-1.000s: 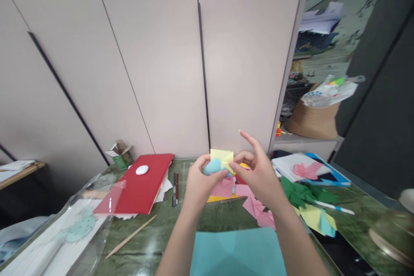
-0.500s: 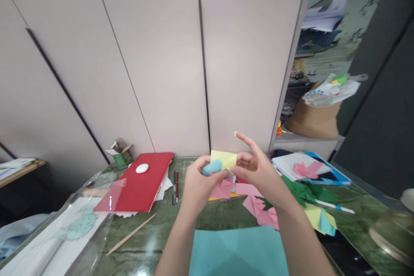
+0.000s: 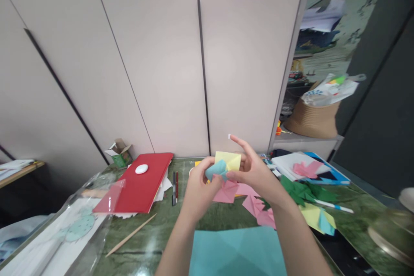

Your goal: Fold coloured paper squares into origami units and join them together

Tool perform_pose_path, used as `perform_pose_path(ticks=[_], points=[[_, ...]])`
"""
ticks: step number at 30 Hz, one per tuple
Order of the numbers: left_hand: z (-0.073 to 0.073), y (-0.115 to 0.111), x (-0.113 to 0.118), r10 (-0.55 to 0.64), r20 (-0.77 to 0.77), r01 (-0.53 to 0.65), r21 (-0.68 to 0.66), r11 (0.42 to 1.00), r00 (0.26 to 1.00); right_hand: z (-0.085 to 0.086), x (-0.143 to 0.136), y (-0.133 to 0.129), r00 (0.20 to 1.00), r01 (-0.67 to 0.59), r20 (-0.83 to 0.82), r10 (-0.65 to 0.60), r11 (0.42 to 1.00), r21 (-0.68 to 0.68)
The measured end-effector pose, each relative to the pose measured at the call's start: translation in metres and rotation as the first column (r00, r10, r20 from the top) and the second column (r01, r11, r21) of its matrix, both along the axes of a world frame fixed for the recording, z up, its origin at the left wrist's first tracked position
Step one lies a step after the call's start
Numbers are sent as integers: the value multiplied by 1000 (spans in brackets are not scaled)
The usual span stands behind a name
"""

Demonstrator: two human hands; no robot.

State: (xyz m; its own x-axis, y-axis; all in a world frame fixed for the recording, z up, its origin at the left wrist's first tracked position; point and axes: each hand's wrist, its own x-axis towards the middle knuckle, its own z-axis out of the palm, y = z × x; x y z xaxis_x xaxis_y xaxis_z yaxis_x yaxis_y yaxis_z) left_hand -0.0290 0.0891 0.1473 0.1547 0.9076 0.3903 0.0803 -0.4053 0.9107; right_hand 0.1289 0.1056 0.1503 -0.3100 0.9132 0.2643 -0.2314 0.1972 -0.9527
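Observation:
Above the green tabletop, my two hands hold a small folded paper piece between them. Its yellow paper part (image 3: 229, 159) stands up at the back, and a rolled light-blue paper part (image 3: 216, 170) curves in front. My left hand (image 3: 201, 189) pinches the blue side, thumb to the front. My right hand (image 3: 258, 177) grips the yellow side between thumb and bent fingers, with its index finger stretched upward. On that fingertip sits a small white bit (image 3: 229, 136), too small to name. Pink folded papers (image 3: 226, 192) lie just below the hands, partly hidden.
A blue-green sheet (image 3: 239, 250) lies nearest me. Leftward are a pointed wooden stick (image 3: 131, 235), pens (image 3: 175, 187), a red folder (image 3: 145, 181) and a clear plastic sleeve (image 3: 97, 224). Green papers (image 3: 300, 189), a white marker (image 3: 334, 206) and a yellow-and-blue folded paper (image 3: 318, 219) lie right.
Both hands have shifted slightly with the paper piece, which sits a little further right. The blue part is turned more upright against the yellow. My right index fingertip has moved slightly left and down.

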Motion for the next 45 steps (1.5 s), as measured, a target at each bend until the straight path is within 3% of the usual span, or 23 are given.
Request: perform_pose_path(ticks=[8,13,16,21,24,30,45], points=[[-4,2,3,7,91,-3,-49,999,996,-4,-5,2,985,111,121,-126,986,125],[-8,9,3,-7,139,15,-55,998,990,-1,-8,-6,930,197,250,-270,939,280],[-13,13,1,-6,142,17,-71,997,990,-1,-9,-9,902,187,307,-303,916,354],[-19,20,-3,43,234,-21,-95,995,971,-3,-1,-6,940,215,165,-300,892,398],[-18,21,-3,62,286,-36,-96,995,956,-3,8,-3,968,209,55,-246,905,372],[-14,17,1,59,317,-23,-117,993,947,-1,11,0,968,90,212,-136,973,214],[-10,13,0,102,286,-62,-145,988,953,2,9,0,937,142,281,-205,963,230]])
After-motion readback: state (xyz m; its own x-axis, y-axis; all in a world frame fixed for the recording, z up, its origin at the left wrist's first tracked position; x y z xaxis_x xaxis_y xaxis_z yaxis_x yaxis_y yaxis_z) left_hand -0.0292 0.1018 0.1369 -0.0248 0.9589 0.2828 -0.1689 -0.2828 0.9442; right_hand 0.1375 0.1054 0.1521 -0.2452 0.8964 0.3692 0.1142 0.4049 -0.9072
